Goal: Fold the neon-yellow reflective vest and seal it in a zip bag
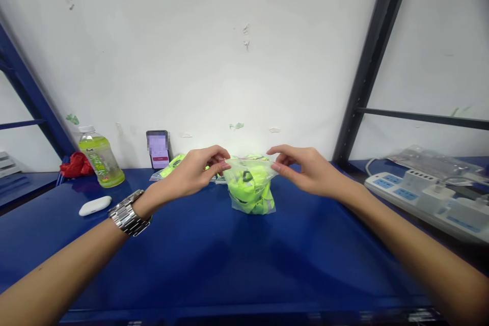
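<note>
A clear plastic bag (pixel 252 188) stands upright on the blue tabletop, filled with folded neon-yellow fabric that has grey strips and black bits. My left hand (pixel 204 165), with a metal watch (pixel 129 214) on its wrist, pinches the bag's upper left corner between thumb and fingers. At the upper right corner, the thumb of my right hand (pixel 303 167) presses on the plastic with the fingers curled above. The bag's top edge is stretched between both hands. Behind it lie more bags of neon-yellow fabric (pixel 171 164), partly covered by my left hand.
On the left are a bottle of yellow-green drink (pixel 101 158), a red cloth-like bundle (pixel 76 165) and a white earbud case (pixel 95 206). A phone (pixel 158 150) leans on the wall. Power strips (pixel 424 196) with plugs lie at right, past a dark shelf post (pixel 370 61).
</note>
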### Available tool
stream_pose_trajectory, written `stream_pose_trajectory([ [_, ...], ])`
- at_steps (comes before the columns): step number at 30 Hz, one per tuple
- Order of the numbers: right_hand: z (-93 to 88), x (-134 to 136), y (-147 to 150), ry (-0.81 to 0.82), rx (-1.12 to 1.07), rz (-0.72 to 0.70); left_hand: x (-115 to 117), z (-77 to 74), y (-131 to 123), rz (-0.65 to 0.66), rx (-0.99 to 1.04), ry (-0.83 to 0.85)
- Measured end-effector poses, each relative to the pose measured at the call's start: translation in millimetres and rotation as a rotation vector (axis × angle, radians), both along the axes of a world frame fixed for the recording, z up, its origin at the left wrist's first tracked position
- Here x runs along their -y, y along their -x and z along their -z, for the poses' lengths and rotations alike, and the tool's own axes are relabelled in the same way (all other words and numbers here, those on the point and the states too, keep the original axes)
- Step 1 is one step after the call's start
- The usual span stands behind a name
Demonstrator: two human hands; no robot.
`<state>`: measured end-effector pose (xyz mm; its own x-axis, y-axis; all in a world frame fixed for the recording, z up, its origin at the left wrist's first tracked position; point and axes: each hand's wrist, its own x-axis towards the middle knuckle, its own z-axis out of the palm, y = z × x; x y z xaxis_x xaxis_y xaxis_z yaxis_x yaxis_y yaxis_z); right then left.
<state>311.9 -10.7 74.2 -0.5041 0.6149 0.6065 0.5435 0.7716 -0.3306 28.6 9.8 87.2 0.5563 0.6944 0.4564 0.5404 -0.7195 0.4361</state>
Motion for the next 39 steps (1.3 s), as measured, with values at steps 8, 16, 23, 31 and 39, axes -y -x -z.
stream_pose_trajectory([
  [8,-3.8,9,4,-0.012,0.064,-0.012,3,-4.4,-3,-0.036,-0.137,-0.211],
  [16,5.6,-2,4,-0.120,0.076,0.133,-5,5.1,1,-0.048,-0.209,-0.326],
  [23,1.5,7,1,-0.088,0.120,-0.002,-1,-0.8,8,-0.012,-0.258,-0.213],
  [31,7.0,3,1,-0.201,0.158,0.026,4,0.7,9,-0.009,-0.277,-0.248],
  [39,7.5,3,-1,-0.125,0.065,0.037,6,-1.6,8,0.002,-0.302,-0.259],
])
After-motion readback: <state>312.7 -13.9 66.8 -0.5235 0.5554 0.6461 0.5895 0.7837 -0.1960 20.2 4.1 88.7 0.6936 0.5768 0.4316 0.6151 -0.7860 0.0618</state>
